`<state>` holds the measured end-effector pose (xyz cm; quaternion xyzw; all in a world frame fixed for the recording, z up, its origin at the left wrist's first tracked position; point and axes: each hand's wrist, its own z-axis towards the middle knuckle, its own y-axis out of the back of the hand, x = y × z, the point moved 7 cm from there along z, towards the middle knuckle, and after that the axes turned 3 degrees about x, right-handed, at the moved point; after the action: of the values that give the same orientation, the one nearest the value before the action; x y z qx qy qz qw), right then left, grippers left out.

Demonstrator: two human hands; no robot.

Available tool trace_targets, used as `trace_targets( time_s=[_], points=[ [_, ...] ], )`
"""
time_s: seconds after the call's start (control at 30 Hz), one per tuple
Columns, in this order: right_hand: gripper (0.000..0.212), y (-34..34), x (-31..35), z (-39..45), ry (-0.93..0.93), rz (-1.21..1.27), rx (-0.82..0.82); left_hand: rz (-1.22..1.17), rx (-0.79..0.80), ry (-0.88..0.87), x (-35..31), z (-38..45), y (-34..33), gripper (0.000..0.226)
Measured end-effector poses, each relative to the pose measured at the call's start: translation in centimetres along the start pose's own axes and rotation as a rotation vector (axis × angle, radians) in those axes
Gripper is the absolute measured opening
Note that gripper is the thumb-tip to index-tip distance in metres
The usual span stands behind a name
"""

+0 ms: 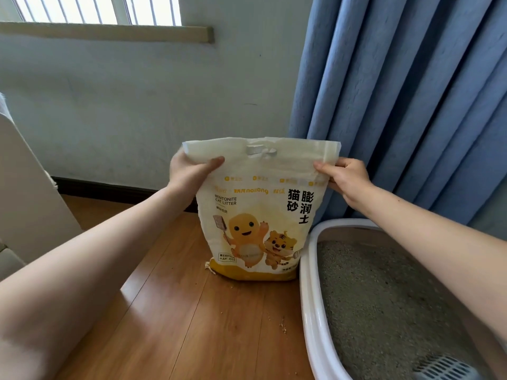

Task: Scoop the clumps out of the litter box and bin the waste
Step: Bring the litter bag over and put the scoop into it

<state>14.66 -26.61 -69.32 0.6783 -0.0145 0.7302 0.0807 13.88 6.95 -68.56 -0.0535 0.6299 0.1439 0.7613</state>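
The litter bag (258, 212) stands upright on the floor (192, 311), long axis vertical, touching the far left corner of the litter box (310, 297), which lies to its right. Left hand (189, 171) pinches the bag's top left corner; right hand (343, 176) pinches the top right, so each grip is closed on the bag. Both arms reach forward, about level. A scoop (444, 368) lies in the box's near end, nearer the right hand.

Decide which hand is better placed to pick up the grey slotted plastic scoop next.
Probably the right hand: the grey slotted plastic scoop lies in the white litter box on its side; the left hand is farther.
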Motion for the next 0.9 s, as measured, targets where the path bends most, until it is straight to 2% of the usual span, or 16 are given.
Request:
trace_targets(
  time_s=[0.07,0.17,0.27,0.37,0.43,0.5,0.6,0.67,0.77,0.9],
  points=[
    [0.014,0.0,-0.5,-0.1,-0.022,0.003,0.031,0.234,-0.174,-0.260,-3.3,-0.4,0.0,0.070],
    [0.030,0.3,-1.5,-0.4,-0.056,-0.067,0.063,0.612,-0.200,-0.695,-8.1,-2.8,-3.3,0.064],
    [0.053,0.9,-2.5,-0.9,-0.094,-0.123,0.133,0.768,-0.096,-1.061,-10.0,-6.5,-8.6,0.039],
    [0.061,2.5,-4.0,-1.6,-0.175,-0.365,0.182,0.749,0.176,-1.240,-8.5,-10.2,-14.1,0.027],
    [0.056,4.2,-4.9,-2.6,-0.242,-0.594,0.234,0.745,0.381,-1.250,-6.6,-12.2,-17.7,0.025],
    [0.039,6.3,-5.8,-3.9,-0.291,-0.692,0.279,0.725,0.565,-1.208,-4.4,-13.7,-20.8,0.026],
    [0.011,9.1,-8.0,-6.9,-0.387,-0.908,0.417,0.721,0.795,-1.052,-0.4,-15.1,-24.9,0.027],
    [0.004,10.9,-11.2,-9.9,-0.563,-1.071,0.579,0.767,0.939,-0.936,3.1,-15.7,-27.4,0.031],
    [0.019,14.1,-15.9,-15.0,-0.892,-1.205,0.772,0.903,1.141,-0.781,8.3,-16.4,-30.1,0.041],
    [0.039,17.2,-18.6,-20.4,-1.186,-1.369,0.963,0.930,1.213,-0.667,11.6,-16.3,-32.1,0.037]
  ],
)
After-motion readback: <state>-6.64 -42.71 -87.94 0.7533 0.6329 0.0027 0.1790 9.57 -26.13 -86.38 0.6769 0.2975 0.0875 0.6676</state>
